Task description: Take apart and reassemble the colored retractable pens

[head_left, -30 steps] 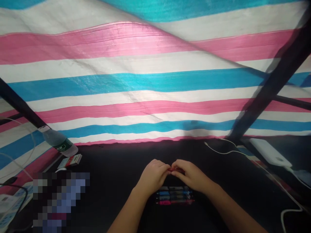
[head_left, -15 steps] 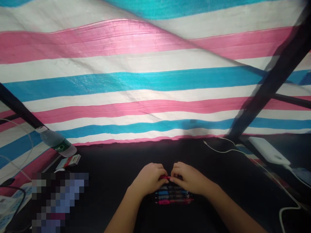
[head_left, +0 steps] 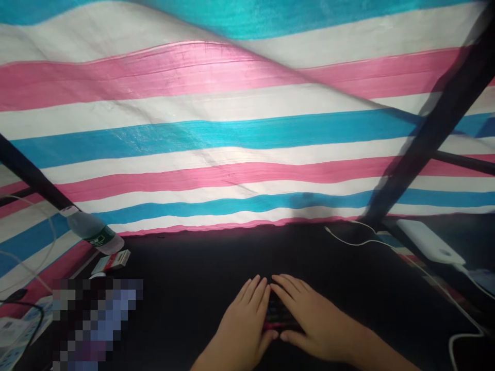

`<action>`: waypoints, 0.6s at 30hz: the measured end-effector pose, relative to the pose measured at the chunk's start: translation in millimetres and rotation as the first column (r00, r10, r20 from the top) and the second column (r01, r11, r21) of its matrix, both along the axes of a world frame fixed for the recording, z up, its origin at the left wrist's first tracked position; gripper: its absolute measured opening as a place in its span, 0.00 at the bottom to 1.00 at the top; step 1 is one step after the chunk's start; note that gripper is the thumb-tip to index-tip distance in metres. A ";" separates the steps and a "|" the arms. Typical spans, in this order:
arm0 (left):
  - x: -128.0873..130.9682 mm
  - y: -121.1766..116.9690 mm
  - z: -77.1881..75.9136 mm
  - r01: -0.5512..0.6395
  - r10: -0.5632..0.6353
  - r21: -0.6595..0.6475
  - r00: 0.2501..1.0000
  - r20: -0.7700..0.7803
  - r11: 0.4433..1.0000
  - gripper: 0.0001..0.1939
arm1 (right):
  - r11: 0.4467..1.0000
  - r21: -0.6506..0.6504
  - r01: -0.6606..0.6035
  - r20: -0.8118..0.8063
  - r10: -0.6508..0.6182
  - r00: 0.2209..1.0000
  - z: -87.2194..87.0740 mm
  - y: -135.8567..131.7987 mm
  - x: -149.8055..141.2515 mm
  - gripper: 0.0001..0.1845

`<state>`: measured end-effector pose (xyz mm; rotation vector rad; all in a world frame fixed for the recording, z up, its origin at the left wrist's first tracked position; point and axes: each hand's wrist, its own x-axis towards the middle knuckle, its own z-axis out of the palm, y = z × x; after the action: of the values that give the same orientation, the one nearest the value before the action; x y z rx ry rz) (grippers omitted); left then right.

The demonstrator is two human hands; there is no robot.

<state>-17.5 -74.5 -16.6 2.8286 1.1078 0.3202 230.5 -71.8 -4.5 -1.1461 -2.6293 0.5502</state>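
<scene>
Between my two hands lies a row of pens [head_left: 277, 313] on the black tabletop, mostly covered and dim; a reddish one [head_left: 274, 325] shows at the near side. My left hand [head_left: 247, 319] rests over the left ends of the row, fingers stretched forward and thumb pointing inward. Over the right ends lies my right hand [head_left: 309, 322], its fingers also stretched out and angled toward the left. The two thumbs almost meet in front of the pens. Whether the palms press on the pens cannot be made out.
A plastic bottle [head_left: 93, 232] leans at the left, with a small box [head_left: 112, 262] near it. A pixelated patch covers something at lower left. On the right are a white power bank [head_left: 431, 242] and a white cable [head_left: 429, 275]. A striped sheet [head_left: 232, 134] hangs behind the table.
My fingers, earlier pinching a red pen above the row, have let go and straightened. Both hands have come nearer and now lie flat over the row's two ends.
</scene>
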 end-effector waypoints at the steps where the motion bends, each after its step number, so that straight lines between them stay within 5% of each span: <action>1: -0.5 -2.5 -8.2 -0.003 0.004 0.021 1.000 -0.010 1.000 0.40 | 1.000 0.025 0.008 0.013 -0.008 1.000 -9.8 -6.5 0.0 0.43; 6: -0.8 7.6 -28.9 -0.010 0.015 0.089 0.998 -0.056 0.996 0.32 | 0.989 0.137 0.063 -0.005 -0.063 0.998 -39.3 -7.4 0.4 0.34; 18: 16.7 99.7 -25.9 -0.101 0.104 0.113 0.994 -0.021 0.988 0.28 | 0.975 0.215 0.058 -0.044 -0.050 0.998 -39.5 97.6 1.4 0.29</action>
<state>-0.8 25.2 -42.5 2.8860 1.2829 0.3639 231.9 25.8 -44.0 -1.1231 -2.5415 0.2650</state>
